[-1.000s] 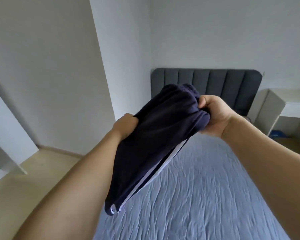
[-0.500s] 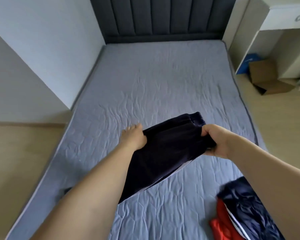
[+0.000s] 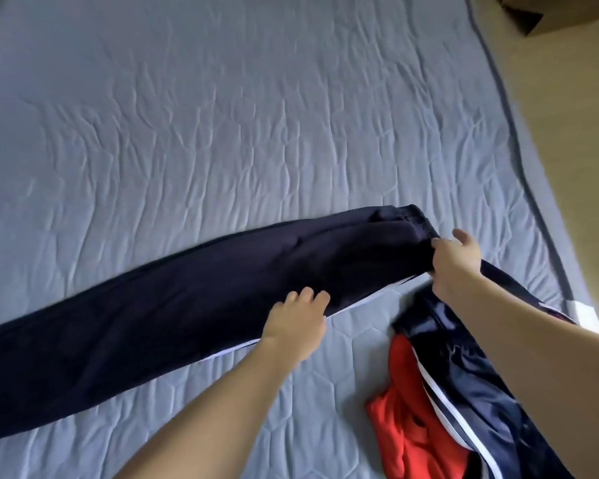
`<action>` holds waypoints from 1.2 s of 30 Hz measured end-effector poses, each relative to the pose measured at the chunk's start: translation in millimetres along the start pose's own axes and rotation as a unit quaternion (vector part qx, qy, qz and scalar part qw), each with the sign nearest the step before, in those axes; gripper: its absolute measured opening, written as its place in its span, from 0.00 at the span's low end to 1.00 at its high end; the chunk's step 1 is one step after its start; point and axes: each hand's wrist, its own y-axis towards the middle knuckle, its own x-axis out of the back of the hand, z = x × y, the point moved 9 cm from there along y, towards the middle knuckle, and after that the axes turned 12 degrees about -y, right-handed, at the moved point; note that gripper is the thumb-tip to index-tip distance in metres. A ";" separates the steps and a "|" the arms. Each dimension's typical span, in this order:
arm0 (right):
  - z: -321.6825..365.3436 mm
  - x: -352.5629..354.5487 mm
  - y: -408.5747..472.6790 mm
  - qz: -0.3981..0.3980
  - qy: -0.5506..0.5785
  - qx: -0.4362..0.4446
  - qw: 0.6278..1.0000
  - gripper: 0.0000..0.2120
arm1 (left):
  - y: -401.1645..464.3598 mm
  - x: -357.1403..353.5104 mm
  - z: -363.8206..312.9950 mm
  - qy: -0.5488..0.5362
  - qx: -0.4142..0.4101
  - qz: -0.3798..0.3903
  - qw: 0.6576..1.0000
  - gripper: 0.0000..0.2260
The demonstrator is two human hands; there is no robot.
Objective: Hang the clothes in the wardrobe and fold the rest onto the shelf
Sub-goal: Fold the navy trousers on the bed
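The long dark navy trousers with a thin white side stripe (image 3: 159,316), bunched between the hands half a second ago, now lie stretched across the quilted grey-blue mattress (image 3: 222,115), legs trailing off to the left. The right hand (image 3: 455,261) still pinches the waistband end, fingers curled on the cloth. The left hand (image 3: 296,323) has shifted to the stripe edge, fingers curled over the fabric. A shiny navy jacket with white piping (image 3: 464,371) and a crumpled red garment (image 3: 415,430) lie just right of the trousers
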 end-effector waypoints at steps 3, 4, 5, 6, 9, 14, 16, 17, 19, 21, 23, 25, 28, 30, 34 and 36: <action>-14.0 -11.5 19.1 0.007 0.054 -0.015 0.998 0.31 | 19.7 -12.6 -3.1 0.040 0.020 -0.010 0.999 0.18; -24.2 -21.6 19.9 0.023 0.072 -0.047 0.996 0.36 | 22.4 -10.2 -5.7 0.041 0.011 -0.018 0.999 0.21; -36.2 -31.4 18.2 0.039 0.086 -0.087 0.992 0.38 | 24.9 -9.0 -8.6 0.051 0.001 -0.027 0.998 0.22; -45.8 -39.8 15.3 0.055 0.095 -0.116 0.987 0.36 | 26.8 -8.4 -10.4 0.061 -0.009 -0.039 0.997 0.22; -48.2 -42.3 24.3 0.040 0.069 -0.057 0.995 0.21 | 28.9 -6.0 -16.4 0.077 -0.035 -0.072 0.994 0.19; -35.9 -29.3 31.8 -0.005 0.058 -0.005 0.998 0.20 | 24.4 -10.6 -25.2 0.024 -0.069 -0.067 0.995 0.19; -42.4 -32.7 23.5 -0.004 0.107 -0.037 0.994 0.25 | 25.9 -7.2 -21.4 -0.006 -0.067 -0.092 0.993 0.16; -48.6 -34.8 17.0 -0.002 0.143 -0.062 0.988 0.29 | 26.1 -4.4 -15.1 -0.026 -0.051 -0.112 0.992 0.12; -64.7 -45.9 3.6 0.035 0.206 -0.094 0.973 0.33 | 24.6 -8.1 2.0 -0.043 0.002 -0.110 0.993 0.08; -77.7 -68.6 -18.1 0.130 0.229 -0.102 0.959 0.33 | 16.6 -33.5 16.5 -0.045 0.059 0.025 0.997 0.19; -87.8 -83.9 -33.9 0.203 0.212 -0.112 0.949 0.24 | 4.0 -48.6 22.1 -0.045 0.066 0.103 0.991 0.27; -89.6 -83.5 -36.1 0.198 0.198 -0.112 0.953 0.16 | 0.2 -50.1 29.2 -0.078 0.065 0.114 0.988 0.27; -89.5 -82.5 -36.9 0.169 0.230 -0.122 0.951 0.14 | 12.4 -5.0 41.4 -0.146 0.032 -0.049 0.988 0.26; -96.2 -92.8 -46.6 0.183 0.256 -0.134 0.940 0.17 | 25.9 41.4 55.9 -0.162 0.030 -0.223 0.961 0.24; -112.6 -136.4 -84.5 0.301 0.269 -0.134 0.905 0.20 | 88.9 58.2 91.0 -0.150 0.114 -0.157 0.969 0.26; -119.7 -145.9 -91.6 0.296 0.277 -0.141 0.903 0.15 | 111.9 55.8 92.6 -0.130 0.114 -0.088 0.981 0.22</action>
